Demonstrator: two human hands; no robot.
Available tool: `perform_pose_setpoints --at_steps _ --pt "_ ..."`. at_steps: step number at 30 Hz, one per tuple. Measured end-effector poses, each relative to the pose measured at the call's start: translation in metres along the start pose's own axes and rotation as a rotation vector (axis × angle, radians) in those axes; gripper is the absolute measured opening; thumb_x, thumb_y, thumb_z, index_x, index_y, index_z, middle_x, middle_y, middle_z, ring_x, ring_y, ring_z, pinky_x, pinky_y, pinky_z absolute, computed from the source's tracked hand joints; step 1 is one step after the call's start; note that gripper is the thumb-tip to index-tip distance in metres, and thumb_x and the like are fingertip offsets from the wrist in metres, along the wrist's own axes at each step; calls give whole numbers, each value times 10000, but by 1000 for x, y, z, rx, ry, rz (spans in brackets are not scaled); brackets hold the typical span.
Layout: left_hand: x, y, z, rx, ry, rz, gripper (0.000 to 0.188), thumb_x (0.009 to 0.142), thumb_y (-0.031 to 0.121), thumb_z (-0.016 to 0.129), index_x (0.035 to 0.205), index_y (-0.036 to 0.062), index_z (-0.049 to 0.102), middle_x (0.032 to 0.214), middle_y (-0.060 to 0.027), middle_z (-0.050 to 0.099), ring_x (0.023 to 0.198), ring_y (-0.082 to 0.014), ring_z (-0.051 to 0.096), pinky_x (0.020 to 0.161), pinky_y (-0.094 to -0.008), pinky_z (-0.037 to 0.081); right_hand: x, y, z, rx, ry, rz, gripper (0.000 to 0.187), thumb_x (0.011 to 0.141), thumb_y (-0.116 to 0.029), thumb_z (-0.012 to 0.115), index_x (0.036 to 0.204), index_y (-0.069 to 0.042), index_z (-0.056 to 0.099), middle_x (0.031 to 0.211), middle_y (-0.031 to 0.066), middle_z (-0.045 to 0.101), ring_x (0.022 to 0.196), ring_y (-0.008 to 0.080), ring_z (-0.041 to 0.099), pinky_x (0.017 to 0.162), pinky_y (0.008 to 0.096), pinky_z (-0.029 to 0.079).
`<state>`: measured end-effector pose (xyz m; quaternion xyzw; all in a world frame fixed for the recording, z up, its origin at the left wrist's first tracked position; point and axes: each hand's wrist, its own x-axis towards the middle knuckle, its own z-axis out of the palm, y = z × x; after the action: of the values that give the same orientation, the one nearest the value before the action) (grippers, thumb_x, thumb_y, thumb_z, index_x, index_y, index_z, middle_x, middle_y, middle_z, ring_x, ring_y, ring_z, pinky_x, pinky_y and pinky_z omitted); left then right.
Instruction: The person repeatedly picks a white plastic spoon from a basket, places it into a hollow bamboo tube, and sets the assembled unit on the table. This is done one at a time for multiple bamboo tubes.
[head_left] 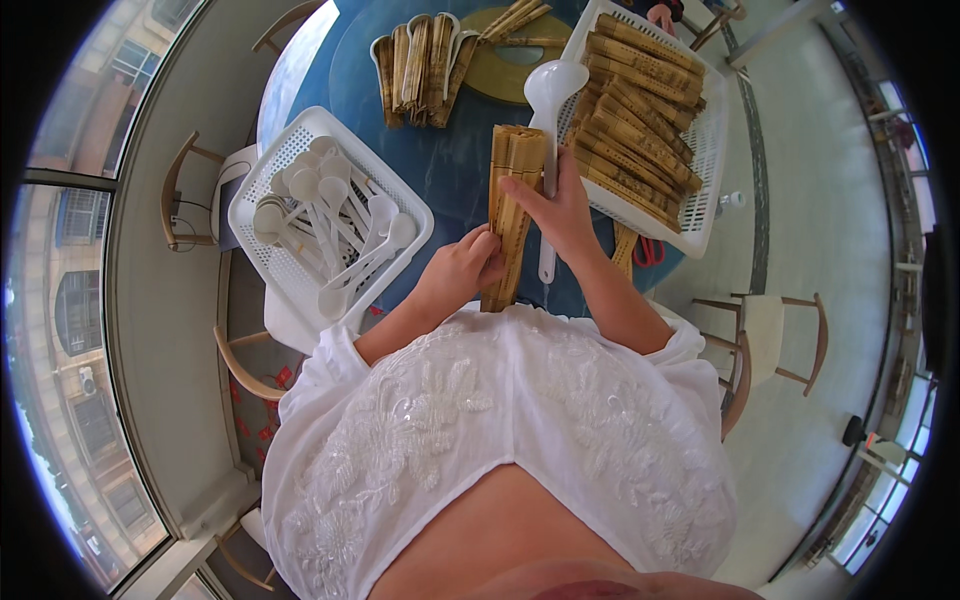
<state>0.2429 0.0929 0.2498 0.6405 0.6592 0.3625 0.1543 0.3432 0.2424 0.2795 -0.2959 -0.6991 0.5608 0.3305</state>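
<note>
A tall bundle of brown, bamboo-coloured printed strips (518,150) stands upright close to my chest. Closed on its lower left edge is my left hand (462,268), fingers curled. My right hand (565,210) wraps the bundle's right side, thumb across its front. In that same grip is a white long-handled spoon (556,88), bowl up, its handle running down beside the bundle. Part of the handle is hidden by my right hand. Beyond my hands, several white spoons lie bundled with brown strips (425,70) on the blue table (455,160).
A white perforated basket (262,240) at left holds several loose white spoons (325,190). Another white basket (710,170) at right is heaped with brown strip bundles (640,130). Red-handled scissors (650,252) lie near it. Chairs (765,340) surround the table; another person's hand (661,16) shows at the far side.
</note>
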Motion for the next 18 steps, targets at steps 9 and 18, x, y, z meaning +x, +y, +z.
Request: perform_pose_setpoints --at_steps 9,18 --pt "3 3 -5 -102 -70 -146 198 800 18 634 876 18 451 850 -126 575 745 -273 654 640 -323 529 13 -35 -37 701 25 -111 271 1022 -284 368 1115 -66 500 698 25 510 476 53 323 434 193 279" --pt "8 0 1 -148 -43 -171 191 806 79 631 883 37 461 834 -129 568 671 -331 606 585 -365 502 26 -42 -4 649 -138 -382 230 1017 -262 380 1108 -57 431 770 49 517 613 116 460 724 370 516"
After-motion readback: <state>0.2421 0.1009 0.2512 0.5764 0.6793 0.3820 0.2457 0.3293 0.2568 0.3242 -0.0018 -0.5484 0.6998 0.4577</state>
